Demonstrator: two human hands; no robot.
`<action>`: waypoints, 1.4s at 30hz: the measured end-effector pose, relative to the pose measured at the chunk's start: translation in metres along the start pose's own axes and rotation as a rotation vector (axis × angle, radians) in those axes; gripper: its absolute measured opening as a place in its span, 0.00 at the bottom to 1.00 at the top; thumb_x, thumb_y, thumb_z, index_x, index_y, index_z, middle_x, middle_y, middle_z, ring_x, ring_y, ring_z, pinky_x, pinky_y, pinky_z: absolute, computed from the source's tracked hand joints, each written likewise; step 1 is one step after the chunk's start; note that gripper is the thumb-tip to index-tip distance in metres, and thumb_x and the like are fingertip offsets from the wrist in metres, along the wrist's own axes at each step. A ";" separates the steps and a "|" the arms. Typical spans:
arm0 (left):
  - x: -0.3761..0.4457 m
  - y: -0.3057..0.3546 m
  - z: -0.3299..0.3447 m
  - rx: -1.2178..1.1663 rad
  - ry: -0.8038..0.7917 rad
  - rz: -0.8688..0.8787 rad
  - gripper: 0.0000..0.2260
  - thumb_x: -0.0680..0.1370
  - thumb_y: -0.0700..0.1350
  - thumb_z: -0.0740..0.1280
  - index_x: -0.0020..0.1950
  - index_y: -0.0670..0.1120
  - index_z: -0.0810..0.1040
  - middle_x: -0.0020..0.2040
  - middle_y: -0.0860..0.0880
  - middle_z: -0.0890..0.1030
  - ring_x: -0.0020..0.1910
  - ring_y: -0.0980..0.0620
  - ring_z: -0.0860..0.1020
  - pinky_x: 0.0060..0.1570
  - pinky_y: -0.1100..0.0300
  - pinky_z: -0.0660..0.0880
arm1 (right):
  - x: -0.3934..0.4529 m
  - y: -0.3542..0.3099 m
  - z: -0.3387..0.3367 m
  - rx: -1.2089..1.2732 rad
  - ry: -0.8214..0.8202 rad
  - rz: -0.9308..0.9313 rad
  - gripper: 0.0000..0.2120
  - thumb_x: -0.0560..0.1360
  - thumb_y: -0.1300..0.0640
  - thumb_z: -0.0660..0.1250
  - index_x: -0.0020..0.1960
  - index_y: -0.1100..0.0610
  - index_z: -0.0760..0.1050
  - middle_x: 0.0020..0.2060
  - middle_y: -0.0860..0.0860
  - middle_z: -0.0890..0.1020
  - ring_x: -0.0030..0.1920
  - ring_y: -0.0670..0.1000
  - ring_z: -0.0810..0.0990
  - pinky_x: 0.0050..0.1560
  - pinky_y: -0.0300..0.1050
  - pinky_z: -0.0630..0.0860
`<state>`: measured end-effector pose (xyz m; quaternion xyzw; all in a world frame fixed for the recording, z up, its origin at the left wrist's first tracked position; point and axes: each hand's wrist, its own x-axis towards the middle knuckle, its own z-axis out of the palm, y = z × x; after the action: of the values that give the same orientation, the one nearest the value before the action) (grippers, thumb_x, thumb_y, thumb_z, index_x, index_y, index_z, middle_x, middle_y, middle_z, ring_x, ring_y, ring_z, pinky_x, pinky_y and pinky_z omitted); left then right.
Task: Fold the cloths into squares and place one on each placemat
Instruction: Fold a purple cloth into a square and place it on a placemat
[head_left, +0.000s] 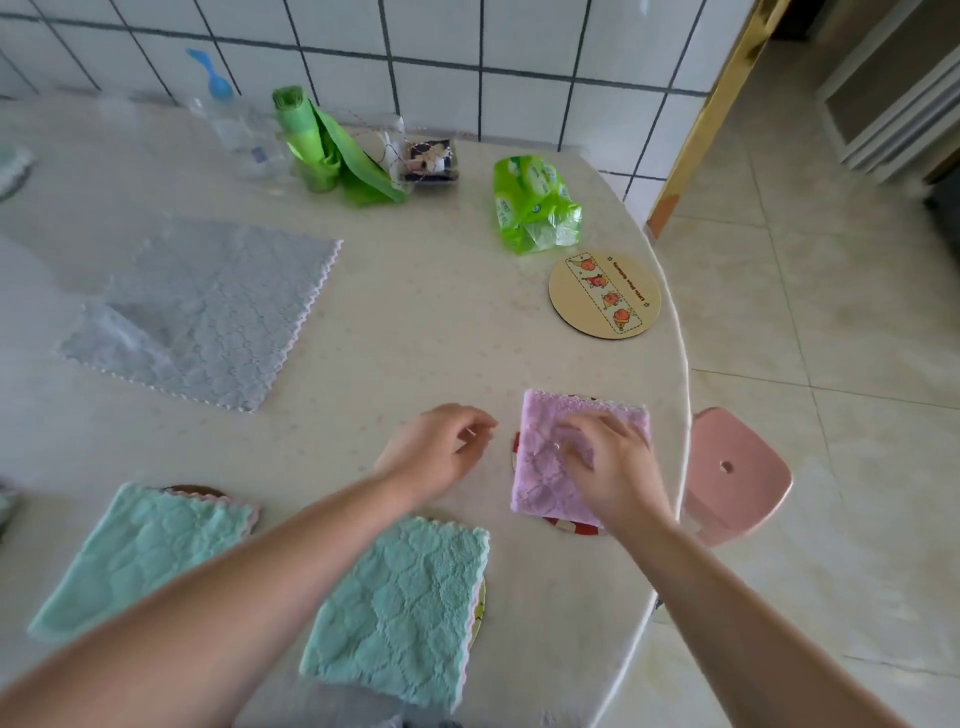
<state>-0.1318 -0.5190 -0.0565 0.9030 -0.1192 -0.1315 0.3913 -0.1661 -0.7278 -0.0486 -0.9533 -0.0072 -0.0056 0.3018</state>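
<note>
A folded pink cloth lies on a round red placemat near the table's right edge. My right hand rests on top of it with fingers spread. My left hand hovers just left of the cloth, fingers loosely curled and holding nothing. Two folded mint-green cloths lie nearer to me: one over a yellow-rimmed mat, the other over a dark mat. A grey cloth lies unfolded at the left. A round beige placemat with a cartoon strip sits bare at the right.
At the back of the pale round table stand a green roll of bags, a clear bottle, a small dark packet and a green tissue pack. A pink stool stands beside the table's right edge.
</note>
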 end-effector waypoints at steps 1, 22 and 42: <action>-0.007 -0.006 -0.011 -0.017 0.030 -0.029 0.09 0.77 0.46 0.64 0.54 0.49 0.80 0.50 0.52 0.81 0.46 0.57 0.78 0.51 0.58 0.75 | 0.003 -0.014 0.004 0.030 -0.030 -0.004 0.10 0.72 0.55 0.66 0.52 0.52 0.79 0.52 0.50 0.81 0.53 0.54 0.78 0.59 0.51 0.68; -0.097 -0.280 -0.283 0.215 0.232 -0.286 0.09 0.74 0.40 0.66 0.53 0.46 0.80 0.51 0.47 0.80 0.51 0.48 0.79 0.51 0.56 0.74 | 0.074 -0.280 0.212 -0.125 -0.445 -0.175 0.18 0.75 0.54 0.63 0.64 0.52 0.73 0.62 0.48 0.75 0.62 0.50 0.73 0.64 0.47 0.67; -0.031 -0.308 -0.359 0.460 0.130 0.054 0.07 0.73 0.47 0.57 0.46 0.48 0.72 0.41 0.48 0.80 0.42 0.43 0.77 0.40 0.57 0.69 | 0.127 -0.309 0.202 -0.352 -0.160 -0.070 0.08 0.73 0.58 0.61 0.47 0.55 0.78 0.46 0.53 0.77 0.45 0.59 0.78 0.44 0.48 0.73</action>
<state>-0.0073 -0.0619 -0.0425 0.9714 -0.1449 -0.0317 0.1855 -0.0428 -0.3572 -0.0340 -0.9879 -0.0632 0.0585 0.1286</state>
